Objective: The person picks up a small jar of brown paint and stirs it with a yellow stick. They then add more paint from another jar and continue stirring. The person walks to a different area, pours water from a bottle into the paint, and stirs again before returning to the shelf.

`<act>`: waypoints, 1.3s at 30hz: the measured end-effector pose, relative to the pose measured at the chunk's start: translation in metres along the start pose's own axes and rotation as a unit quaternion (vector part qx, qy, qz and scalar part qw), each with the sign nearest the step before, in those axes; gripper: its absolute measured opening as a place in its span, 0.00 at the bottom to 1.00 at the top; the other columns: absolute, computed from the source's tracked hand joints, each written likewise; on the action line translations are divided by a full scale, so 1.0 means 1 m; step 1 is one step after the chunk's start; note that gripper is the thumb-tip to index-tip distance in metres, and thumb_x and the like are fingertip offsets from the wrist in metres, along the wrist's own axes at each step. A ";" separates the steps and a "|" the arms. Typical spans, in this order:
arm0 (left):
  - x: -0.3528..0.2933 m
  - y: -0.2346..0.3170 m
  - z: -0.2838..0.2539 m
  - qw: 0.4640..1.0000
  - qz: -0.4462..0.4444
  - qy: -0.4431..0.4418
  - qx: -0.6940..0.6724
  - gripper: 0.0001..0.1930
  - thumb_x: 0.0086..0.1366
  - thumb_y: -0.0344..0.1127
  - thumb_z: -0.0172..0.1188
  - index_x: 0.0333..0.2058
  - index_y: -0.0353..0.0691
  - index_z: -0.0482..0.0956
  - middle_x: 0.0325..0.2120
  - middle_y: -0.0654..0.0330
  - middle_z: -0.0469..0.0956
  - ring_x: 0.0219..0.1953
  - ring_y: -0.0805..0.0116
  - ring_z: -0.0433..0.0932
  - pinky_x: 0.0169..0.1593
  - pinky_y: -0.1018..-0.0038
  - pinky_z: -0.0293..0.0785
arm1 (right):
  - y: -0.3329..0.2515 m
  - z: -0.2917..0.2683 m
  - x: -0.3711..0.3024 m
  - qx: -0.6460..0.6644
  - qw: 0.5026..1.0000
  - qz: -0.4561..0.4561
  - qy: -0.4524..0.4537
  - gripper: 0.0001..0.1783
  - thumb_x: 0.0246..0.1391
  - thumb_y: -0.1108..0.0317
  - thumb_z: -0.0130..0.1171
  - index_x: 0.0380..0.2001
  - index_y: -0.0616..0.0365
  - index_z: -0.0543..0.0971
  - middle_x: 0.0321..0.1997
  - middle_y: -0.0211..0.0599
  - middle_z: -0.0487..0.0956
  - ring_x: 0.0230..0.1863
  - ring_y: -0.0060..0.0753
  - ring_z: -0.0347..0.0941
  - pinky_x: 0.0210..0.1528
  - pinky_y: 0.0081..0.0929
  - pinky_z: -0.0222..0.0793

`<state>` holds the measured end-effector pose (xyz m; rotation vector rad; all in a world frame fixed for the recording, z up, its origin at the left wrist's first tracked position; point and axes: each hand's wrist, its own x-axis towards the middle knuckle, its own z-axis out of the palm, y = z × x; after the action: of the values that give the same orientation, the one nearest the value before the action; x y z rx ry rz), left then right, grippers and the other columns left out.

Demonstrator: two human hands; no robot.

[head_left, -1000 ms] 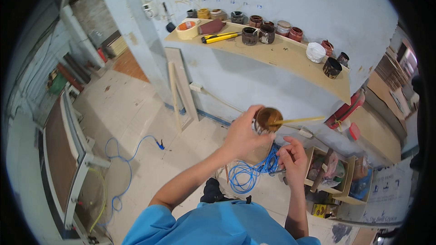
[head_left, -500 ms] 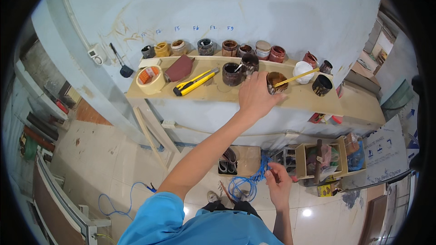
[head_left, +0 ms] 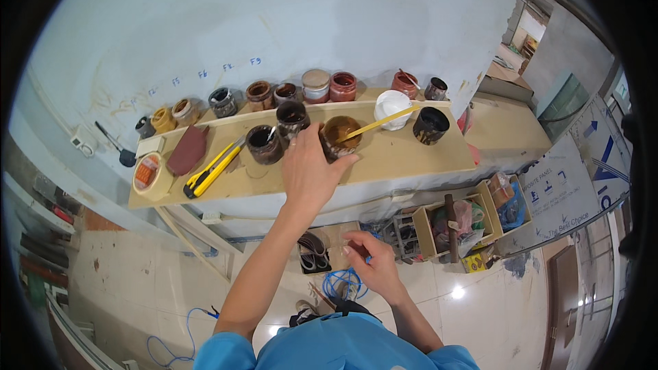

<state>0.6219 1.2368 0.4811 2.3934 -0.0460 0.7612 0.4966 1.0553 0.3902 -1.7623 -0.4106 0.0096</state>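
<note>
My left hand reaches over the shelf and grips a jar of brown liquid from its left, the thumb across the front. Part of the jar is hidden behind the hand. A flat yellow stick leans out of this jar to the right. Left of the hand stand two dark stained jars, one with a white-tipped tool in it. My right hand hangs low in front of my body, fingers loosely bent and apart from the thumb, with nothing seen in it.
On the shelf lie a yellow cutter knife, a maroon sheet and a tape roll. A white crumpled bundle and a black cup stand right. Several paint jars line the back. Boxes sit below.
The view has swung so the shelf appears further left and tilted. My left hand keeps its place at the jar. My right hand has come up and inward.
</note>
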 end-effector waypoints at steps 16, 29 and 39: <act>0.002 0.003 0.002 1.000 0.008 -0.012 0.006 0.45 0.53 0.51 0.81 0.63 0.30 0.72 0.56 0.45 0.80 0.59 0.44 0.78 0.61 0.53 0.74 | 0.016 -0.035 0.045 -0.007 1.000 -0.008 0.020 0.14 0.66 0.75 0.65 0.53 0.61 0.83 0.33 0.31 0.83 0.31 0.16 0.74 0.35 0.20 0.72; -0.037 -0.001 -0.023 0.999 0.012 0.026 -0.015 0.40 0.55 0.44 0.82 0.61 0.33 0.73 0.53 0.46 0.79 0.55 0.46 0.79 0.59 0.55 0.75 | 0.017 -0.038 0.048 -0.006 0.998 -0.048 0.038 0.13 0.64 0.75 0.67 0.52 0.60 0.84 0.32 0.33 0.83 0.29 0.18 0.73 0.33 0.20 0.69; -0.045 -0.051 -0.083 0.986 -0.070 0.148 0.030 0.37 0.54 0.39 0.82 0.58 0.32 0.75 0.49 0.46 0.81 0.56 0.47 0.79 0.59 0.56 0.74 | -0.008 -0.042 0.059 0.036 0.994 -0.099 0.040 0.12 0.65 0.75 0.64 0.50 0.64 0.85 0.32 0.32 0.82 0.31 0.18 0.74 0.35 0.19 0.70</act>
<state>0.5530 1.3186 0.4826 2.2849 0.2685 1.0534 0.5592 1.0330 0.4205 -1.6391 -0.5185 -0.1843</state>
